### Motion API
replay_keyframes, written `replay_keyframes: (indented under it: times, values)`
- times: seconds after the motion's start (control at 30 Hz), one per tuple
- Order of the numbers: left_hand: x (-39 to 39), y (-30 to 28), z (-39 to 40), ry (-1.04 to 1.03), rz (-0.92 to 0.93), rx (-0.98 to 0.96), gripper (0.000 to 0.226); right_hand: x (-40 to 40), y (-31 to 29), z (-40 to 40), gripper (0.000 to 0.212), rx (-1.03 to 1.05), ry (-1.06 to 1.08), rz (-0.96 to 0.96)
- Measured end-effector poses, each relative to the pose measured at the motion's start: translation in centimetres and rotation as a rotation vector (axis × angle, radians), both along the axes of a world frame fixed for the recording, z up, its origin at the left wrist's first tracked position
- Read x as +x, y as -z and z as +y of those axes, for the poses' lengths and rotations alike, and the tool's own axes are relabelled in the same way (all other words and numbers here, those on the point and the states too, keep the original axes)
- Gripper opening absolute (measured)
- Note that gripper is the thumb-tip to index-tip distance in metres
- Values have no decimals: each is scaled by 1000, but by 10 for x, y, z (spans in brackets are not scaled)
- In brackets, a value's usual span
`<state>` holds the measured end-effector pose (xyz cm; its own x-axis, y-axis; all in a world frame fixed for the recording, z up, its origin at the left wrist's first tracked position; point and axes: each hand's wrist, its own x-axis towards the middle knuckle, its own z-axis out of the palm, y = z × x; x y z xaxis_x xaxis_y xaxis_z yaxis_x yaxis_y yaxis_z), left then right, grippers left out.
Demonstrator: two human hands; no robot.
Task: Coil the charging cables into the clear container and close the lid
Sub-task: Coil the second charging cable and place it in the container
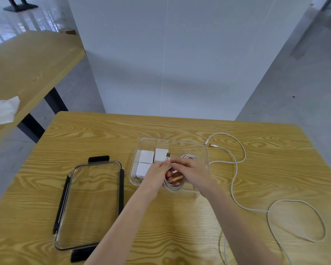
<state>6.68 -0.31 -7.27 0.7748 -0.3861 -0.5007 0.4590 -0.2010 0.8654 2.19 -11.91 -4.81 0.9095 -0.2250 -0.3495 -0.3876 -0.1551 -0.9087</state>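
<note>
A clear container stands open on the wooden table. Inside it at the left lie three white charger blocks, and another white coil lies at the back right. Over the container's front half, my left hand and my right hand both grip a coiled white cable; its plug end sticks up by my fingers. A second white cable trails loose across the table to the right, with one big loop near the front right. The clear lid with black clips lies flat to the left.
A second wooden table stands at the far left with a crumpled white paper on it. A white partition rises behind my table. Grey floor shows on both sides.
</note>
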Motion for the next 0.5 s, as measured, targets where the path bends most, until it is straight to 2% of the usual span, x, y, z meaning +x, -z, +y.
replay_keyframes:
  times: [0.17, 0.37, 0.5]
  values:
    - [19, 10, -5, 52, -55, 132, 37, 17, 16, -11, 27, -63, -83, 33]
    - [42, 30, -6, 102, -121, 369, 40, 44, 52, -18, 20, 181, 9, 202]
    - [47, 46, -4, 317, -160, 593, 38, 49, 74, -15, 16, 24, -18, 294]
